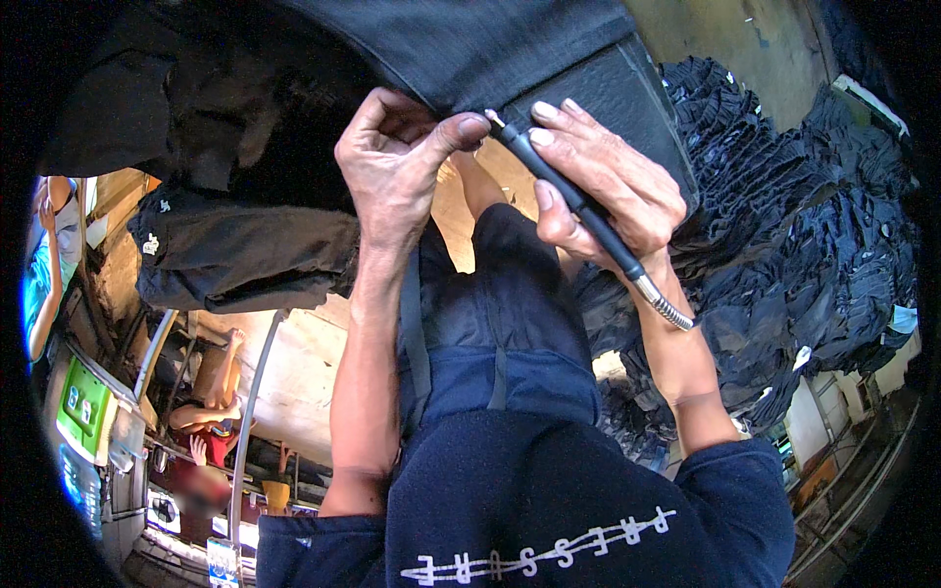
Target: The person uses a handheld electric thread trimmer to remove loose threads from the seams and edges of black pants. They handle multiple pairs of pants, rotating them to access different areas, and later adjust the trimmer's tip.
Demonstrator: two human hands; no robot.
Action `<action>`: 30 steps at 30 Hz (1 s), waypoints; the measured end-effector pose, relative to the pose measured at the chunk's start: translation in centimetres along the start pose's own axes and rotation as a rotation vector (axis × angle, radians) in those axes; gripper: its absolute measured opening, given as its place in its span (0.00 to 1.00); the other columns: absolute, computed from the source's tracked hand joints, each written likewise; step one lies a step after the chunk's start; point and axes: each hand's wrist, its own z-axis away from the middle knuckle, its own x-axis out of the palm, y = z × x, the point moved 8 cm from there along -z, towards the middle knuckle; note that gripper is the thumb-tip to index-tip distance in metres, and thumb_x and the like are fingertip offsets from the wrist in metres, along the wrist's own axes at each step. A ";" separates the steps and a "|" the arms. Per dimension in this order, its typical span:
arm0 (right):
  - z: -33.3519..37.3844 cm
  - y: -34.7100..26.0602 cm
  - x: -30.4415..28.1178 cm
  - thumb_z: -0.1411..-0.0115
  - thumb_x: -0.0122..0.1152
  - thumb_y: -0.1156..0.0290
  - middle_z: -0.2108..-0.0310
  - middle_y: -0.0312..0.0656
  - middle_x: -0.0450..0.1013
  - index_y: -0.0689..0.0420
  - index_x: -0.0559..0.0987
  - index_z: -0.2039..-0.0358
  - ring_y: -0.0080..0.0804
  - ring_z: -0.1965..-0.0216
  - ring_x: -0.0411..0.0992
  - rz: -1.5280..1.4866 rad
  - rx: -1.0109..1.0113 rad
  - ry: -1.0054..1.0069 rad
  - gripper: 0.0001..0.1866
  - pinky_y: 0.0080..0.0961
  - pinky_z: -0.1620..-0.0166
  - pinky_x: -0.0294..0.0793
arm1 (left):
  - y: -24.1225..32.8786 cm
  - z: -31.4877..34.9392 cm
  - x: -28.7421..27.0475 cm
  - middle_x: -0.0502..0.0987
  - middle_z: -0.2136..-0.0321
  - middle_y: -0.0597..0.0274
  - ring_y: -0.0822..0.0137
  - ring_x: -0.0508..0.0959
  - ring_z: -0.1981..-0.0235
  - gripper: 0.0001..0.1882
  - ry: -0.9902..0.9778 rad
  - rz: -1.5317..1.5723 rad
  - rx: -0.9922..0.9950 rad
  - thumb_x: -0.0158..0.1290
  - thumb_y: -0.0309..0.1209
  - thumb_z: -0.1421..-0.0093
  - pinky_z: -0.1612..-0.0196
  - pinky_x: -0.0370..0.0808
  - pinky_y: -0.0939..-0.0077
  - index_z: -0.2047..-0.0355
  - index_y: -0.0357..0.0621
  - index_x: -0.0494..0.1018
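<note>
My right hand [613, 181] holds a black pen-shaped tool [578, 201] slantwise, with a metal spring sleeve at its rear end. The tool's small pale tip sits close to my left thumb. My left hand [397, 162] is closed, thumb and fingers pinching at the lower edge of a dark blue garment [470, 49]; its curled fingertips are partly hidden. The garment lies over a flat black board [608, 108], whose surface shows beside and beyond my right hand.
A large heap of dark garments [774, 196] fills the right side. A folded black garment [245, 250] hangs at the left, below more black cloth [118, 118]. Lower left, a person in red [221, 441] sits near a green container [83, 407]; another person [54, 255] is at the left edge.
</note>
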 end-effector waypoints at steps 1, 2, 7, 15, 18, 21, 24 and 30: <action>0.1 0.0 -0.1 0.43 0.69 0.77 0.62 0.52 0.86 0.69 0.87 0.57 0.51 0.53 0.87 -0.001 0.002 0.018 0.14 0.49 0.43 0.86 | 0.0 0.0 0.0 0.86 0.69 0.51 0.66 0.88 0.67 0.14 -0.003 0.005 -0.005 0.73 0.19 0.42 0.61 0.88 0.74 0.65 0.35 0.75; 0.1 0.1 -0.1 0.45 0.71 0.77 0.62 0.50 0.86 0.68 0.88 0.58 0.50 0.53 0.87 0.003 0.013 0.029 0.13 0.48 0.43 0.86 | 0.0 0.0 0.0 0.86 0.69 0.51 0.66 0.88 0.67 0.14 -0.003 0.018 -0.010 0.73 0.19 0.42 0.61 0.88 0.74 0.65 0.35 0.75; 0.3 0.5 -0.4 0.46 0.73 0.76 0.62 0.48 0.87 0.66 0.88 0.60 0.48 0.54 0.87 0.014 0.027 0.076 0.13 0.46 0.44 0.87 | 0.1 0.0 0.0 0.86 0.69 0.51 0.65 0.89 0.67 0.14 -0.001 -0.011 -0.006 0.73 0.19 0.42 0.61 0.88 0.74 0.65 0.35 0.76; 0.5 0.7 -0.6 0.46 0.73 0.75 0.63 0.48 0.86 0.66 0.88 0.61 0.48 0.55 0.88 0.048 0.070 0.096 0.12 0.46 0.44 0.87 | 0.1 0.1 0.0 0.86 0.69 0.51 0.66 0.88 0.67 0.14 0.003 -0.025 -0.005 0.73 0.18 0.42 0.61 0.87 0.75 0.64 0.36 0.76; 0.4 0.7 -0.7 0.46 0.72 0.75 0.63 0.48 0.86 0.65 0.89 0.61 0.48 0.55 0.88 0.061 0.063 0.120 0.12 0.46 0.45 0.87 | 0.2 0.0 0.0 0.86 0.69 0.52 0.67 0.88 0.67 0.15 0.001 -0.032 0.006 0.73 0.19 0.43 0.61 0.87 0.75 0.64 0.36 0.76; 0.6 0.9 -0.8 0.47 0.72 0.76 0.64 0.47 0.86 0.65 0.89 0.62 0.48 0.55 0.88 0.066 0.061 0.138 0.12 0.45 0.45 0.87 | 0.2 0.0 0.1 0.86 0.69 0.53 0.67 0.88 0.67 0.15 0.013 -0.038 0.003 0.74 0.19 0.43 0.61 0.87 0.75 0.64 0.36 0.76; 1.2 1.2 -0.9 0.44 0.71 0.74 0.63 0.49 0.86 0.66 0.88 0.60 0.48 0.55 0.88 0.083 0.101 0.116 0.12 0.46 0.45 0.87 | 0.1 0.0 0.2 0.86 0.69 0.53 0.67 0.88 0.67 0.16 0.027 -0.011 -0.002 0.74 0.20 0.43 0.61 0.87 0.75 0.64 0.36 0.76; 4.6 3.2 -9.6 0.23 0.50 0.65 0.51 0.71 0.79 0.77 0.76 0.50 0.62 0.48 0.83 0.320 0.240 0.597 0.21 0.53 0.40 0.84 | 0.6 0.0 0.3 0.85 0.68 0.52 0.67 0.88 0.66 0.15 0.002 -0.009 0.018 0.73 0.20 0.42 0.59 0.88 0.73 0.62 0.34 0.76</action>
